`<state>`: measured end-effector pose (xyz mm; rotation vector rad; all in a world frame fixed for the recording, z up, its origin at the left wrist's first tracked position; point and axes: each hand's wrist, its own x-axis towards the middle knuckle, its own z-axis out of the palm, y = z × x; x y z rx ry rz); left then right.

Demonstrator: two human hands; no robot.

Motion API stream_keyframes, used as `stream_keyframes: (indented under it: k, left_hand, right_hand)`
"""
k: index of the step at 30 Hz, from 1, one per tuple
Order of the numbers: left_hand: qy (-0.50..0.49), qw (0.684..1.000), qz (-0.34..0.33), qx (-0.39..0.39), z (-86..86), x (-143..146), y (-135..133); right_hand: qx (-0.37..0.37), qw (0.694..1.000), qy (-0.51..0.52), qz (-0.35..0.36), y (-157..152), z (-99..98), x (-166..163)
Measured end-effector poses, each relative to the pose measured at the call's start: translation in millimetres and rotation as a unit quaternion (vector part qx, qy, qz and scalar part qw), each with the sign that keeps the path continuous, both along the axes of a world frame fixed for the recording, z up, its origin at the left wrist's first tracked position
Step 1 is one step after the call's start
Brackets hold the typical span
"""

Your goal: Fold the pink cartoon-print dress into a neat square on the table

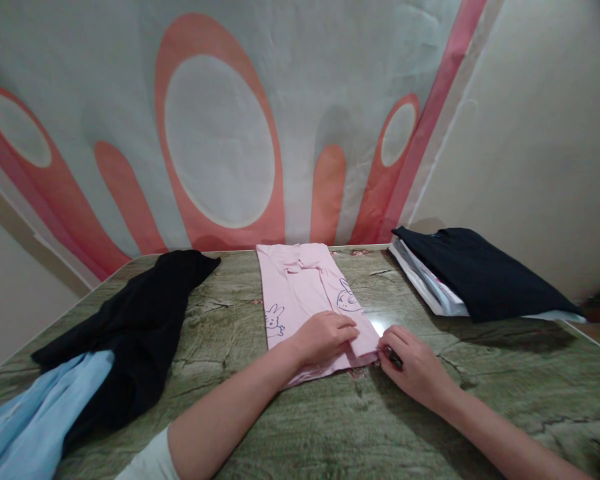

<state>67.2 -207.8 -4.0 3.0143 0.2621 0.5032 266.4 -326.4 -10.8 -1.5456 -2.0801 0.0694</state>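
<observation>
From where I stand, reading the table [260, 440] as a clock with twelve at the wall, the pink top [305, 293] lies folded from the centre up to twelve, its far end at the table's edge. Rabbit prints [349, 298] show on both its sides, and the cloth is bunched near twelve.

The left hand [323, 337] rests palm down on the near part of the top, fingers loosely bent; I can't tell whether they grip any of the cloth. The right hand [413, 370] is at the top's near corner, around four, thumb and fingertips pinching the edge. Something dark shows between its fingers, too small to make out.

Over at ten lies a crumpled black cloth [140, 327], with a blue cloth [40, 413] lying over its near end at eight. At two sits a stack of pale cloths [425, 277], with a black shirt [485, 273] spread on it.
</observation>
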Motion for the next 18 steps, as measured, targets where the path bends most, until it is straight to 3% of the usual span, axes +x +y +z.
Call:
stream_keyframes:
  k: [8, 18]
  left_hand:
    - [-0.006, 1.000, -0.022, -0.015, -0.6, 3, -7]
    - [-0.008, 0.996, -0.010, -0.092, -4.0, 4, -6]
  right_hand:
    - [-0.006, 0.999, -0.006, -0.047, 9, -9.7, -7]
    - [-0.030, 0.997, -0.020, -0.071, 15, -12.3, 3]
